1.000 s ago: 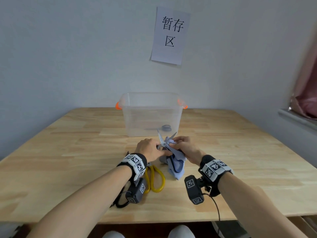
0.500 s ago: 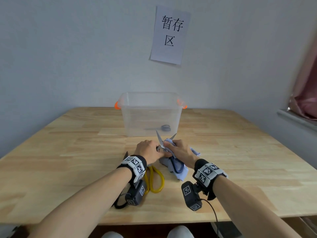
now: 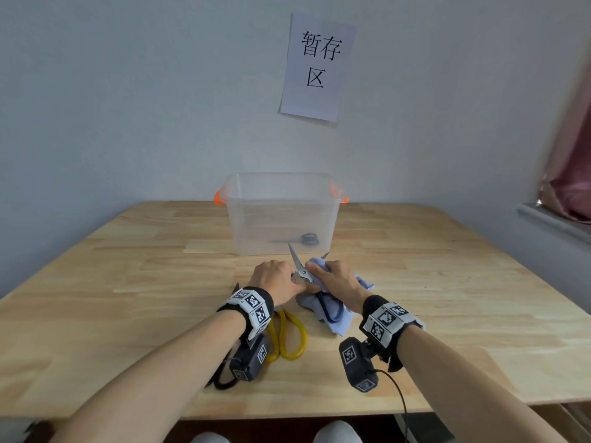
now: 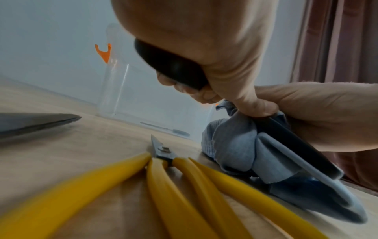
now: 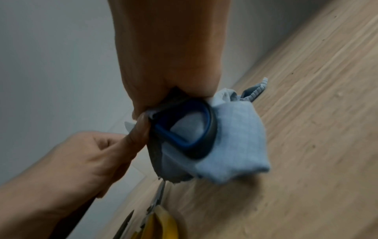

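**Wiping the open scissors clean**

Our left hand grips one handle of the blue-handled scissors, blades apart, over the worktop near the bin's front wall. Our right hand pinches the blue cloth round one blade. We should wipe from pivot to tip, keeping our fingers behind the edge. The clear bin holds one dark-handled pair; a yellow-handled pair lies outside it.

Pale blue cloth, blue-handled scissors, yellow-handled scissors, clear bin, orange latches.
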The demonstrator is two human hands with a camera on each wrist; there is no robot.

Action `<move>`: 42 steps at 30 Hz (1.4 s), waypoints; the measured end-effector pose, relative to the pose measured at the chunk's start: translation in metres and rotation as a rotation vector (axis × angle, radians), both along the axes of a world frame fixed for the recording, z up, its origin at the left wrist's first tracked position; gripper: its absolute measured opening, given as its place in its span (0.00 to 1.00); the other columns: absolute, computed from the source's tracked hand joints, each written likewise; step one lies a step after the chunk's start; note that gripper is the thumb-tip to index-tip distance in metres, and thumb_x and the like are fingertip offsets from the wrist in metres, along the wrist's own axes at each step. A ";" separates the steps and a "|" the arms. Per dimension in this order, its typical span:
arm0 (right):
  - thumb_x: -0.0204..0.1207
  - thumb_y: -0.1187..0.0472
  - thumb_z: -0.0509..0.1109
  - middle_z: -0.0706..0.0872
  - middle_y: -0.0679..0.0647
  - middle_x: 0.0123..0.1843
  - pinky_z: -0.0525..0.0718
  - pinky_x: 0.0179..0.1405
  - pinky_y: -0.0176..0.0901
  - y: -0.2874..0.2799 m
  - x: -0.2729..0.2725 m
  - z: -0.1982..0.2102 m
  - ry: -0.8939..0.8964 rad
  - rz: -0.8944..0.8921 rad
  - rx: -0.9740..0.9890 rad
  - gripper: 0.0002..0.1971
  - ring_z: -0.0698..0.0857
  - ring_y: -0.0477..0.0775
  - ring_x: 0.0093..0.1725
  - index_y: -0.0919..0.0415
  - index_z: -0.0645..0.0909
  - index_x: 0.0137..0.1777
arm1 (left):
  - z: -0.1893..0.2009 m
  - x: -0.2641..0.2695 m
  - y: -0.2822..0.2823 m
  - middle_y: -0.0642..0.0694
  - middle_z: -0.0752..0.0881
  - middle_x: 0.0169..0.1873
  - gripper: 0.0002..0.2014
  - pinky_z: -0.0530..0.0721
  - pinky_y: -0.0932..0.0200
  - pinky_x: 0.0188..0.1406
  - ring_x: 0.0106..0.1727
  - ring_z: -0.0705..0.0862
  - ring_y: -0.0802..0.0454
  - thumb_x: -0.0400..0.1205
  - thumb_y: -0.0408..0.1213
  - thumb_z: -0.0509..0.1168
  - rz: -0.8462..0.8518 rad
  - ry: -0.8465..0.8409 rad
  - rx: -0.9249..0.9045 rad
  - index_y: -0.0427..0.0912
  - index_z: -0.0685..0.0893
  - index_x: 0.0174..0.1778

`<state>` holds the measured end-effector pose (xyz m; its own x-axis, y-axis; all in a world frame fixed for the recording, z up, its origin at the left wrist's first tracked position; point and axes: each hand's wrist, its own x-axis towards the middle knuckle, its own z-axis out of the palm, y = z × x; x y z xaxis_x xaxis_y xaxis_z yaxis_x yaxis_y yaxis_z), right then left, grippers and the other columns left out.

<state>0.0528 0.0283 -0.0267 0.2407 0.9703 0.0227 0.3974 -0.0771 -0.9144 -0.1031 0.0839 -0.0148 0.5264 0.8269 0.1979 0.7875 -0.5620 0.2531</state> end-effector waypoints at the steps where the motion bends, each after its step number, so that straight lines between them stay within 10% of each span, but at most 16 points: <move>1: 0.78 0.45 0.72 0.80 0.57 0.33 0.79 0.40 0.47 -0.001 0.002 0.001 0.080 0.051 -0.024 0.21 0.78 0.52 0.35 0.67 0.80 0.40 | 0.000 0.000 0.001 0.52 0.77 0.26 0.30 0.70 0.57 0.33 0.34 0.78 0.49 0.70 0.75 0.65 0.000 0.010 -0.002 0.49 0.74 0.27; 5: 0.84 0.65 0.67 0.82 0.61 0.35 0.84 0.39 0.41 -0.012 0.010 0.007 0.332 0.204 -0.049 0.08 0.83 0.53 0.35 0.72 0.80 0.48 | 0.003 -0.001 0.001 0.52 0.76 0.24 0.31 0.67 0.56 0.29 0.30 0.76 0.52 0.67 0.76 0.67 -0.017 0.006 -0.022 0.48 0.74 0.25; 9: 0.74 0.53 0.77 0.81 0.63 0.38 0.79 0.40 0.50 -0.010 0.009 0.002 0.210 0.093 -0.025 0.21 0.81 0.57 0.39 0.76 0.82 0.46 | 0.004 -0.001 0.000 0.52 0.75 0.23 0.31 0.69 0.56 0.30 0.30 0.76 0.52 0.68 0.75 0.68 -0.035 0.006 -0.018 0.49 0.71 0.23; 15: 0.81 0.54 0.72 0.67 0.47 0.22 0.67 0.25 0.34 -0.011 0.001 0.000 0.011 -0.076 0.082 0.25 0.66 0.43 0.24 0.56 0.66 0.24 | 0.003 0.002 -0.004 0.54 0.74 0.23 0.31 0.72 0.56 0.36 0.32 0.77 0.50 0.71 0.75 0.64 -0.065 0.047 0.053 0.49 0.69 0.25; 30: 0.83 0.62 0.69 0.78 0.58 0.30 0.78 0.27 0.37 -0.016 0.000 0.001 0.220 0.010 0.035 0.14 0.79 0.47 0.29 0.68 0.78 0.37 | 0.005 0.001 0.007 0.49 0.75 0.24 0.33 0.67 0.53 0.29 0.30 0.75 0.49 0.68 0.75 0.67 -0.059 0.024 -0.143 0.45 0.70 0.24; 42: 0.81 0.53 0.70 0.69 0.50 0.26 0.69 0.26 0.37 -0.008 -0.006 0.004 0.024 -0.113 0.021 0.23 0.69 0.47 0.27 0.58 0.68 0.27 | 0.004 0.000 0.004 0.53 0.74 0.23 0.32 0.68 0.55 0.32 0.30 0.75 0.51 0.70 0.75 0.66 -0.087 0.056 -0.003 0.47 0.69 0.24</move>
<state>0.0468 0.0198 -0.0227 0.3489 0.9365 0.0356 0.3652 -0.1009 -0.9254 -0.1028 0.0879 -0.0104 0.6067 0.7779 0.1639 0.7486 -0.6284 0.2116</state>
